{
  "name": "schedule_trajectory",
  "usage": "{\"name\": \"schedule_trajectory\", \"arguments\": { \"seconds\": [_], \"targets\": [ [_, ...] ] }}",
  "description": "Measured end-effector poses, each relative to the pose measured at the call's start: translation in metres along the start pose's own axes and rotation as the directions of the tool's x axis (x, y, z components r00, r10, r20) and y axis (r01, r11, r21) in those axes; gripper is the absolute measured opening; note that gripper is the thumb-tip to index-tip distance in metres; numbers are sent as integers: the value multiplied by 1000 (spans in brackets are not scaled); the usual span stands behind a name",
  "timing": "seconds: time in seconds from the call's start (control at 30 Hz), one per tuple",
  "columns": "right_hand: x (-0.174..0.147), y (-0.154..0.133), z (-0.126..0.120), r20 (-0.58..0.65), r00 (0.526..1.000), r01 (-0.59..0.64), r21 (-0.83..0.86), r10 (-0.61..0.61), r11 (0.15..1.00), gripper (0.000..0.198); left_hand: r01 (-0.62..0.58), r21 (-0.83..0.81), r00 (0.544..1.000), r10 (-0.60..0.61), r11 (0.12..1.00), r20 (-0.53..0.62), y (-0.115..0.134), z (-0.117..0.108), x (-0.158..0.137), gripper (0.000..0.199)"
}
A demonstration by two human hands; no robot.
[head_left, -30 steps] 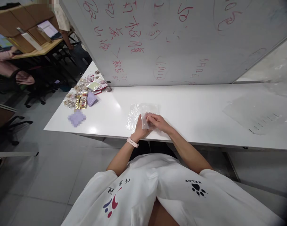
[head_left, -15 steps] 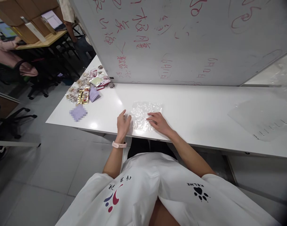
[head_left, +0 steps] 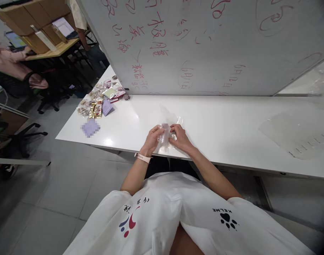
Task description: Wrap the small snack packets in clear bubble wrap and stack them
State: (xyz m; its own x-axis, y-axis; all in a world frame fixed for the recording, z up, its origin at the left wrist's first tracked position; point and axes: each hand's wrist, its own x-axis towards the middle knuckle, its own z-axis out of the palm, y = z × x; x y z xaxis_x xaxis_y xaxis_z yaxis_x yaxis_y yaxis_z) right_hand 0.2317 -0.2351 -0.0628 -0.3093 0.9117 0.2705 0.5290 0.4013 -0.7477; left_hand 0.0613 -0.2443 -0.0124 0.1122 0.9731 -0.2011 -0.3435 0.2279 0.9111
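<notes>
A clear plastic bag (head_left: 165, 139) lies near the front edge of the white table, its left part lifted and folded over toward the right. My left hand (head_left: 152, 139), a pink band on its wrist, pinches the raised left side of the bag. The fingers of my right hand (head_left: 180, 137) are curled on the bag's right part, gripping the plastic. Glare and creases blur the bag's exact outline between the two hands.
Wrapped snacks (head_left: 98, 95) and a purple packet (head_left: 107, 107) lie at the table's left end. A written-on whiteboard (head_left: 193, 49) stands along the back. More clear plastic (head_left: 297, 131) rests at the right. Two other people are at the upper left.
My left hand has moved right and taken hold of the bag's left side, folding it over. My right hand's fingers have curled onto the bag, which lay flat before.
</notes>
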Motion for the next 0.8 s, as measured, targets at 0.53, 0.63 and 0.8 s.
{"name": "schedule_trajectory", "arguments": {
  "seconds": [0.53,0.63,0.8],
  "targets": [
    [-2,18,-42,225,965,-250,616,137,747,31,-254,139,953,223,957,207,-55,42,-9,44],
    [-3,24,-36,173,929,-357,645,326,675,38,-459,503,877,283,732,389,-64,43,-7,59],
    [-2,30,-36,-28,860,-382,628,509,678,27,-548,815,830,250,190,500,-74,38,-2,59]
  ]
}}
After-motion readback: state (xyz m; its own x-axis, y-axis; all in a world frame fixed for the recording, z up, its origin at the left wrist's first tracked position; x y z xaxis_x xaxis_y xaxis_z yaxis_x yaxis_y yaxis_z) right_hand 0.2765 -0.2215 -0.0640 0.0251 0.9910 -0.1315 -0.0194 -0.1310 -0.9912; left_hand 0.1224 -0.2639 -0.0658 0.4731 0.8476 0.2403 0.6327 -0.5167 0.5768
